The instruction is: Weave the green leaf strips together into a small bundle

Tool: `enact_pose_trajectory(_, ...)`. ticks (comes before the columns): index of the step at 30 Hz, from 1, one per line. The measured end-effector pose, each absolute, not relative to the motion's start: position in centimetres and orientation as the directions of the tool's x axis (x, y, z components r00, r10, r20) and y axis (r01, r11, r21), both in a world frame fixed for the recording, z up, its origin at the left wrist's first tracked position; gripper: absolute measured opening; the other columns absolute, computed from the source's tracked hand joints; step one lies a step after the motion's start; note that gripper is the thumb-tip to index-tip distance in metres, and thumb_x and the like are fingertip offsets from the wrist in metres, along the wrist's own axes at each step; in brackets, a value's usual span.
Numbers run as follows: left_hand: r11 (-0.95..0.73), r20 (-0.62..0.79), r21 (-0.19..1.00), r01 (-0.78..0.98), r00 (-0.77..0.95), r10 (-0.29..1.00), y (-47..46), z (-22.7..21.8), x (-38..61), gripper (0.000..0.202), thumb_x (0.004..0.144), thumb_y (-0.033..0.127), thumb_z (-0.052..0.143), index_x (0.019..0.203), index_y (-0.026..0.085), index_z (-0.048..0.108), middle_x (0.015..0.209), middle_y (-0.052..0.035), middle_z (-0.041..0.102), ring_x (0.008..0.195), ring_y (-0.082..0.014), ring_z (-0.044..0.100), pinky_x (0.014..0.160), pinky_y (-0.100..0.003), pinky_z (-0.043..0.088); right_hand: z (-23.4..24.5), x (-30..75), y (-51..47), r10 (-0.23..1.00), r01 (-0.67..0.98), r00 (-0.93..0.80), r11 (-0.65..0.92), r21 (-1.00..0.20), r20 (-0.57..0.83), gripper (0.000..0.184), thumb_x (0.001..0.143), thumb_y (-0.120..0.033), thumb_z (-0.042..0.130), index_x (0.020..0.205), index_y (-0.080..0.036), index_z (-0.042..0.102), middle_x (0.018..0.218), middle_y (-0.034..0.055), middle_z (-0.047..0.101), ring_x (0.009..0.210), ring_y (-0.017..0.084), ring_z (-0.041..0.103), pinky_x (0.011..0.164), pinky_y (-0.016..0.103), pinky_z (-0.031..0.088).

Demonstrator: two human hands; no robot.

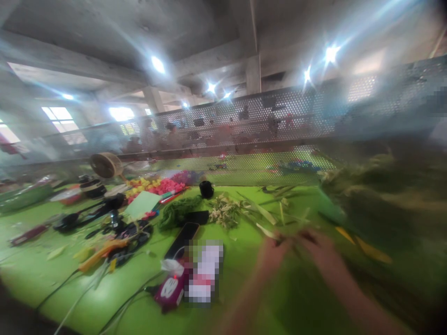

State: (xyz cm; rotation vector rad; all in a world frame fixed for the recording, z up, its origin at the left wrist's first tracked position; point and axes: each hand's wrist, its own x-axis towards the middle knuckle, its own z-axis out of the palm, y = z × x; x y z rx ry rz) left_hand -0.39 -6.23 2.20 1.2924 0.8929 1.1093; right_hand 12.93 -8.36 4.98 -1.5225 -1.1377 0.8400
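Grip of left hand [274,250], right hand [315,243] blurred, cannot tell if pinching; pale strips [267,217] beyond; green tabletop [240,260] bare leftward

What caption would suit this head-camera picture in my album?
Left hand and right hand, close together over a cluttered green table, near pale scraps.

Bright lamps [331,54] under a grey, beamed ceiling [115,28], a green table [239,260] below.
A perforated screen [251,130] stands along the table's far edge, a pale column [253,74] rising behind it. Windows [60,118] glow beyond the far left corner; shadow lies past the near left corner.
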Motion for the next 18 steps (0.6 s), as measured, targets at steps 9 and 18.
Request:
enact_pose_trajectory(9, -0.022, 0.036, 0.997, -0.077, 0.186, 0.982, -6.0, 1.4, -0.4, 0.017, 0.075, 0.030, 0.062, 0.084, 0.015, 0.060, 0.070, -0.0010, 0.058, 0.069, -0.0135, 0.051, 0.066, -0.024, 0.038, 3.8, 13.9, -7.4, 0.964, 0.184, 0.268, -0.043, -0.982, 0.008, 0.031, 0.059, -0.051, 0.063, 0.068, -0.022, 0.065, 0.067, 0.0014, 0.068, 0.066, 0.020, 0.061, 0.061, 0.030, 0.045)
enact_pose_trajectory(18, -0.024, 0.027, 0.985, -0.170, 0.016, 1.000, -4.6, 0.8, -1.5, 0.026, 0.076, 0.043, 0.059, 0.077, 0.018, 0.054, 0.065, 0.0026, 0.051, 0.054, -0.0084, 0.039, 0.056, -0.023, 0.031, 2.6, 12.3, -8.2, 0.992, 0.419, -0.063, 0.123, -0.900, 0.107, 0.022, 0.071, -0.041, 0.057, 0.069, -0.020, 0.065, 0.071, 0.0025, 0.070, 0.073, 0.022, 0.063, 0.067, 0.030, 0.046)
